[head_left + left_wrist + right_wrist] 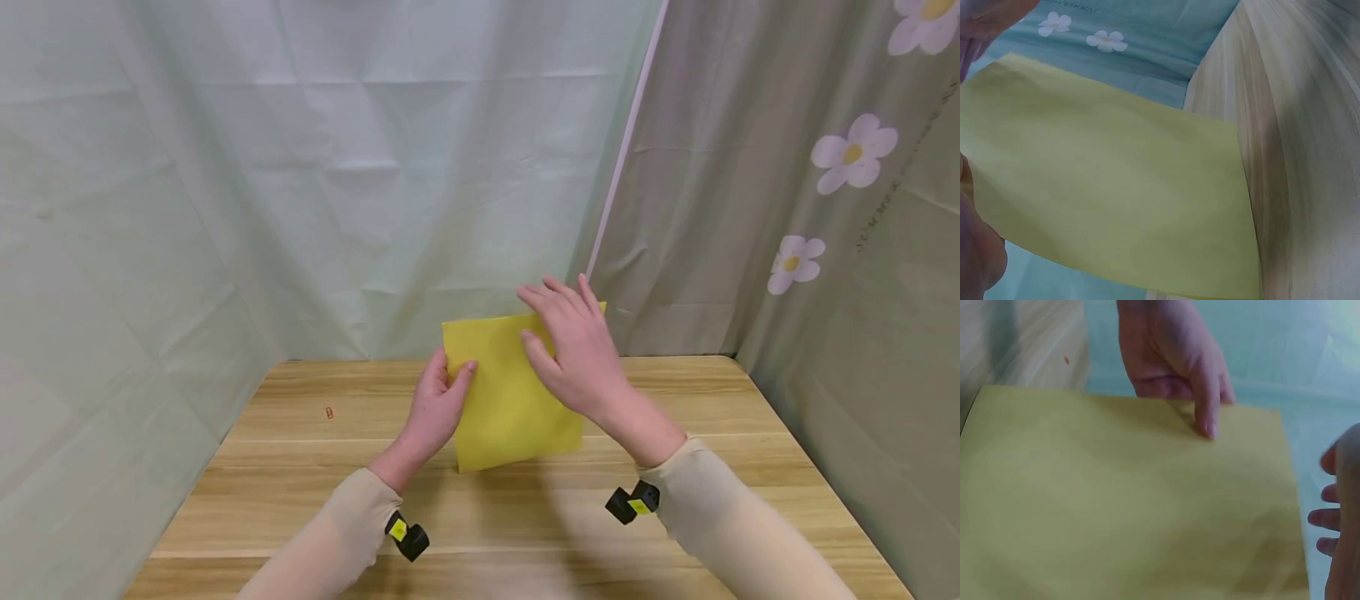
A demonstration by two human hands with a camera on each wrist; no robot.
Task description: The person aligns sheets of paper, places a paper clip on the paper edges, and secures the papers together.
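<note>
A yellow sheet of paper (510, 400) (1110, 181) is held up over the wooden table, its face toward me. My left hand (438, 400) pinches its left edge, thumb on the front and the other fingers behind. In the right wrist view the thumb of that left hand (1172, 350) lies flat against the paper (1116, 494) near a corner. My right hand (581, 354) is raised before the sheet's upper right part, fingers extended and spread, covering some of the top edge. The right wrist view shows the fingers of the right hand (1347, 512) beyond the paper's edge, apart from it.
A small red paper clip (329, 412) lies on the wooden table (300, 492), left of my left hand. Pale curtains (337, 183) hang behind and on both sides, with flower prints on the right. Each wrist carries a small black camera (408, 537).
</note>
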